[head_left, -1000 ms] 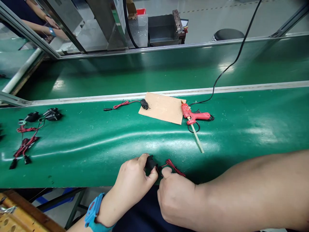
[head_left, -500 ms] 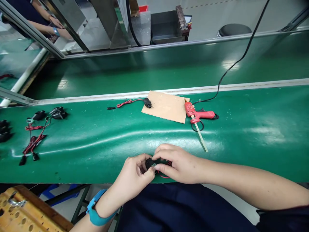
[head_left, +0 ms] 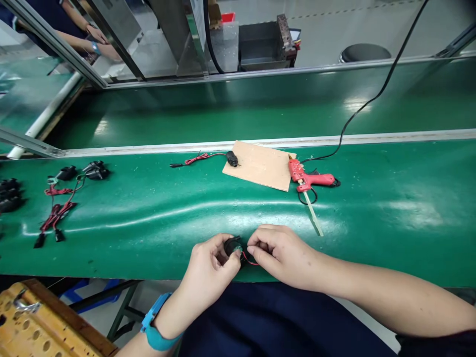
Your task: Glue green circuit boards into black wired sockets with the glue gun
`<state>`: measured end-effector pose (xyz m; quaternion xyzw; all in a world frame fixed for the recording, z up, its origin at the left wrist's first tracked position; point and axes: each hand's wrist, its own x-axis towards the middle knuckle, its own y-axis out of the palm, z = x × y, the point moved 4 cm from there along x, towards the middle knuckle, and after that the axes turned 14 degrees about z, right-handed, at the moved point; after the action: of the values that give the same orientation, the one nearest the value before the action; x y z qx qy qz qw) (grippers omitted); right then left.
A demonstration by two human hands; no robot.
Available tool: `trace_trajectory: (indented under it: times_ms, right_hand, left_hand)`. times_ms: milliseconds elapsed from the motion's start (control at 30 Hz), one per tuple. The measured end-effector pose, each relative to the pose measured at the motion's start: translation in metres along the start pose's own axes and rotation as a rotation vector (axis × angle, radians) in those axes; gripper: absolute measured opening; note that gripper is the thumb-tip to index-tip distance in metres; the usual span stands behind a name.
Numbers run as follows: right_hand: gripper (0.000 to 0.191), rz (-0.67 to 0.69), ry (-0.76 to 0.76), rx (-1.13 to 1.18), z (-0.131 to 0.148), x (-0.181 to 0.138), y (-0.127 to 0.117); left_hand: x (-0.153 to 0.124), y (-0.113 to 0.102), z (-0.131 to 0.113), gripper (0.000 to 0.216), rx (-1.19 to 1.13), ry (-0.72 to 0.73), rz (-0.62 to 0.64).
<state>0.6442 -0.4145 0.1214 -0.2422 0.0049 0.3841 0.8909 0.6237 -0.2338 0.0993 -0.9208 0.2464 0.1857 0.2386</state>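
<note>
Near the front edge of the green belt (head_left: 156, 218), my left hand (head_left: 211, 270) pinches a small black round part (head_left: 232, 245) with a green spot on its back. My right hand (head_left: 283, 253) is closed beside it, fingertips pinching the red wire (head_left: 248, 260) that leaves the part. Both hands nearly touch. A blue band sits on my left wrist (head_left: 154, 325).
A red glue gun (head_left: 308, 179) with a glue stick lies beside a cardboard sheet (head_left: 260, 164); another black part with red wire (head_left: 231, 158) rests at its left edge. Several wired parts (head_left: 59, 198) lie at the far left. A wooden block (head_left: 37, 322) sits below. Another person's arms (head_left: 92, 39) show at top left.
My right hand has moved off the top of the black part to its right side and now pinches the wire. The left hand keeps hold of the part.
</note>
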Motion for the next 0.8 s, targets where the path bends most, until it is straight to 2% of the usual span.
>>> trace_trajectory:
  times_ms: [200,367,433,533,633,733,800]
  right_hand:
    - [0.013,-0.003,0.032,-0.039,0.003,0.001,0.0]
    - [0.011,0.079,0.049,-0.111,0.008,-0.005,0.009]
    - [0.009,0.092,0.016,-0.179,0.01,-0.008,0.012]
    - [0.019,0.079,-0.08,-0.367,0.012,-0.008,0.009]
    - [0.026,0.101,-0.211,-0.547,0.012,0.001,0.0]
    - [0.03,0.182,-0.31,-0.579,0.008,0.017,-0.012]
    - [0.025,0.235,-0.33,-0.516,0.004,0.026,-0.018]
  left_hand:
    - [-0.004,0.002,-0.001,0.018,0.06,0.061,-0.094]
    - [-0.006,-0.001,0.002,0.02,0.078,0.101,-0.237]
    - [-0.005,0.0,0.004,0.021,0.07,0.092,-0.241]
    - [0.0,0.006,0.007,0.018,0.016,0.041,-0.146]
    - [0.008,0.018,0.01,0.016,-0.12,-0.03,0.047]
    - [0.013,0.031,0.012,0.02,-0.29,-0.108,0.265]
    - [0.014,0.036,0.014,0.024,-0.39,-0.146,0.334]
